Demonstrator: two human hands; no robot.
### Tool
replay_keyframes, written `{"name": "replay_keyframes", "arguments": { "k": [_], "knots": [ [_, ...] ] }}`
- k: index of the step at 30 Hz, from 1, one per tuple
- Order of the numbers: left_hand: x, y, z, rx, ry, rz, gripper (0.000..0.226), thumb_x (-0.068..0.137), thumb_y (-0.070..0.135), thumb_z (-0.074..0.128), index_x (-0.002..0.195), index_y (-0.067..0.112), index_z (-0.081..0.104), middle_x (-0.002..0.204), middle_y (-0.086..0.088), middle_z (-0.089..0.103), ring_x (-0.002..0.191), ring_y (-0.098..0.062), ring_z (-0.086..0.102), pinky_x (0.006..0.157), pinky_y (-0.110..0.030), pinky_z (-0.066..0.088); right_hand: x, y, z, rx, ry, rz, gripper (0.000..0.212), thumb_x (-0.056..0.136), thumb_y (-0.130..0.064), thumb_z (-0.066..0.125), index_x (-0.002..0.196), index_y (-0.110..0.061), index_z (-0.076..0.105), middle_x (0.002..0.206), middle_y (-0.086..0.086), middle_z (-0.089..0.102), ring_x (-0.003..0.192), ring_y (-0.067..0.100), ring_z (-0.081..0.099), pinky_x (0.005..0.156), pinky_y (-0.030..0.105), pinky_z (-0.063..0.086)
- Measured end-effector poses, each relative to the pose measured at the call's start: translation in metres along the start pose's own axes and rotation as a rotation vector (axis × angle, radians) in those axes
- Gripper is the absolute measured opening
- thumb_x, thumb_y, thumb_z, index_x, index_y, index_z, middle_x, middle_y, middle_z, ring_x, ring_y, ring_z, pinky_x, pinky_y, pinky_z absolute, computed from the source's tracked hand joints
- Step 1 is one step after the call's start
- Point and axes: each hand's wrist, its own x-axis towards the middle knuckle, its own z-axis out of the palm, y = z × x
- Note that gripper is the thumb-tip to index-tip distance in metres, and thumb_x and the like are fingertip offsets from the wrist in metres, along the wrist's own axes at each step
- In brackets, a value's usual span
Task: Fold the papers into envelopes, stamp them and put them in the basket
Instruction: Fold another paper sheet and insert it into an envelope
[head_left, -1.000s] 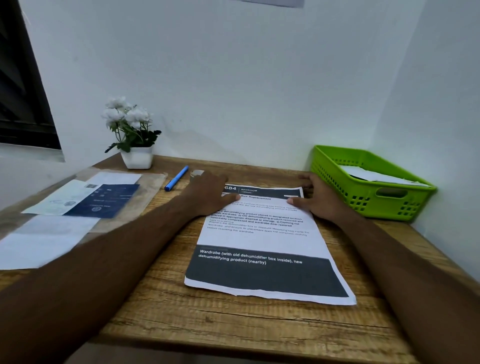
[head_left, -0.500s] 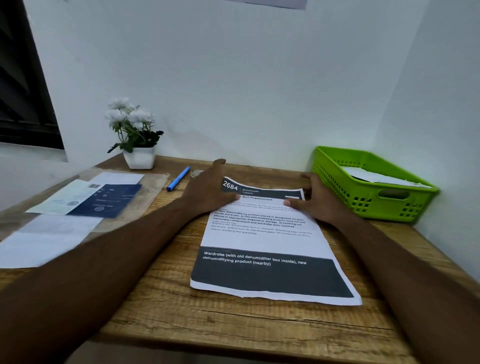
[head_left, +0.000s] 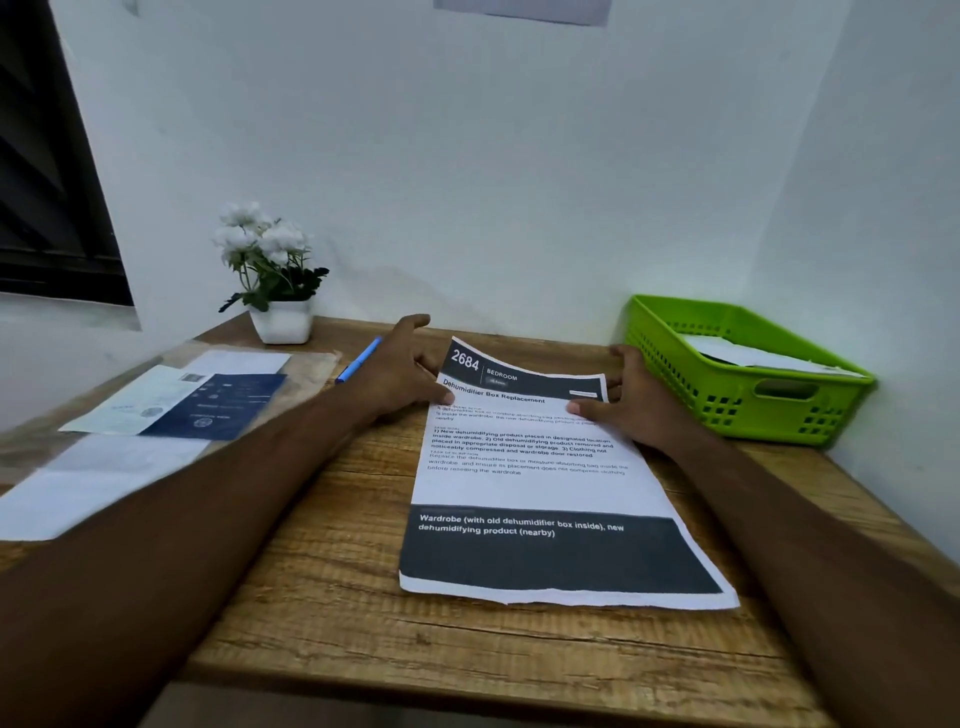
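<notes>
Wooden desk (head_left: 332, 613): the work surface; everything named below lies on it.
Sheet (head_left: 540, 483): a printed page, flat in front of me, its near edge toward my body and its far edge lifted and curling off the wood.
Left hand (head_left: 400, 374): I pinch the far left corner, thumb on top, the other fingers spread loosely.
Right hand (head_left: 631, 400): I grip the far right corner, thumb pressing on the print, fingers tucked behind the edge.
Basket (head_left: 748, 405): green plastic, at my right against the wall, already holding white paper.
Pen (head_left: 359, 359): blue, just beyond my left hand, untouched.
Step in hand: I judge this the first fold, barely begun.
Next move: bring both corners toward me evenly, line up the side edges, then press a crease.
</notes>
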Motion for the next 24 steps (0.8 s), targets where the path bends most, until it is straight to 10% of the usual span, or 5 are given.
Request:
{"name": "replay_keyframes", "arguments": {
  "k": [14,24],
  "knots": [
    [-0.005,0.003,-0.011,0.169,-0.015,0.131,0.034,0.066,-0.011,0.077,0.083,0.017,0.068,0.074,0.004,0.066,0.054,0.008,0.057,0.057,-0.009,0.045,-0.007,-0.008,-0.006,0.009,0.099,-0.047,0.080,0.068,-0.010,0.085,0.134,-0.019,0.041,0.080,-0.012,0.054,0.068,0.004,0.053,0.067,0.026,0.039],
    [-0.002,-0.001,-0.014,0.227,0.057,0.107,0.022,0.069,0.002,0.079,0.090,0.007,0.073,0.079,0.000,0.072,0.068,-0.006,0.064,0.063,-0.019,0.047,-0.003,-0.006,-0.006,-0.070,0.080,-0.137,0.019,0.071,-0.013,0.083,0.081,-0.023,0.070,0.080,-0.002,0.066,0.066,0.008,0.056,0.057,0.021,0.036]
  ]
}}
